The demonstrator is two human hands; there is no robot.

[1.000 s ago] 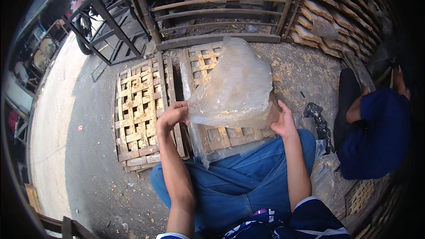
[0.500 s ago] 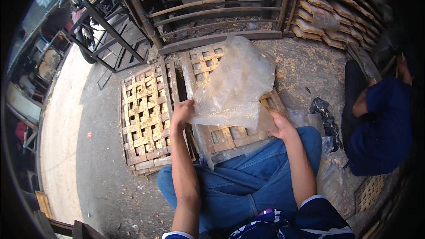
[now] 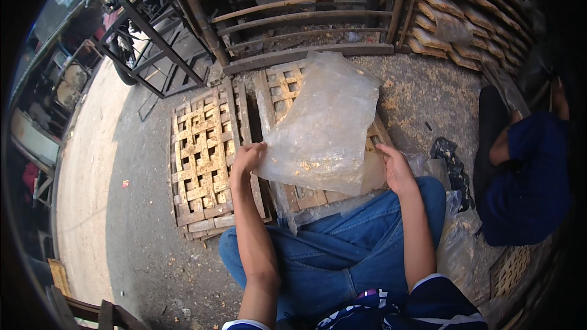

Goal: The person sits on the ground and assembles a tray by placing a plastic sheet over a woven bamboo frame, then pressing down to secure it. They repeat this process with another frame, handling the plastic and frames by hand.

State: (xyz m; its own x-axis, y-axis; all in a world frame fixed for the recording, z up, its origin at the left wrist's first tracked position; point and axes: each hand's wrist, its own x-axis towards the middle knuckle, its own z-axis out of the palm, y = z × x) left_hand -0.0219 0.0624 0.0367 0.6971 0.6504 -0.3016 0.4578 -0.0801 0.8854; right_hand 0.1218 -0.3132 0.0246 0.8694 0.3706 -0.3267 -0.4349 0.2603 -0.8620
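A cloudy, translucent plastic sheet (image 3: 327,119) is spread over a slatted wooden lattice tray (image 3: 284,88) in front of my crossed legs. Yellowish crumbs cling to its near part. My left hand (image 3: 247,157) pinches the sheet's near left corner. At the near right edge, my right hand (image 3: 397,168) has its fingers closed on the plastic beside the tray's right rail. The sheet hides most of the lattice. Left of it lies another woven lattice tray (image 3: 205,153), dusted with yellow crumbs and resting on further wooden frames.
A slatted wooden rack (image 3: 306,3) stands behind the trays. Stacked, crumb-coated slabs (image 3: 443,18) rise at the far right. Another person in dark blue (image 3: 529,174) crouches to my right, near crumpled black plastic (image 3: 449,165) and clear plastic (image 3: 458,241). A dark metal frame (image 3: 156,43) stands far left.
The near edge of the sheet has come down toward me and lies flatter, its right-hand fold opened out. My right hand has shifted slightly right, its fingers closer together.
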